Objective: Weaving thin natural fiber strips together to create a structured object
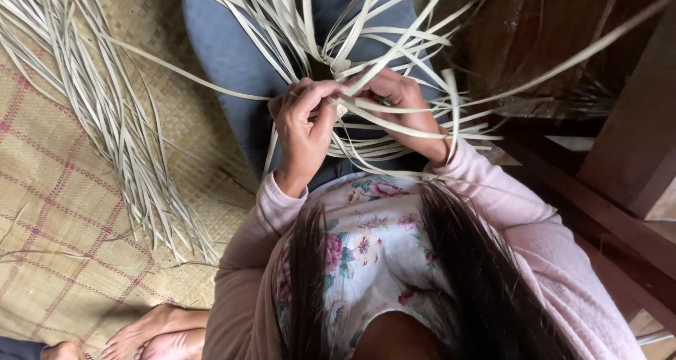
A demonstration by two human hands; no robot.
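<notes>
You sit on a woven floor mat (63, 212) beside dark wooden furniture (605, 156). Your left hand (304, 124) and right hand (401, 103) meet over your lap, each grip pinched on pale reed strips (373, 114).

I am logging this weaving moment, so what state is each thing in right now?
Left hand: closed, pinching pale strips.
Right hand: closed around strips, partly hidden by them.
Woven strips: interlaced at the hands, loose ends fanning outward.
Loose strip bundle: lying unwoven on the mat.
Woven mat: spread flat on the floor.
Another person's feet: resting on the mat.
</notes>
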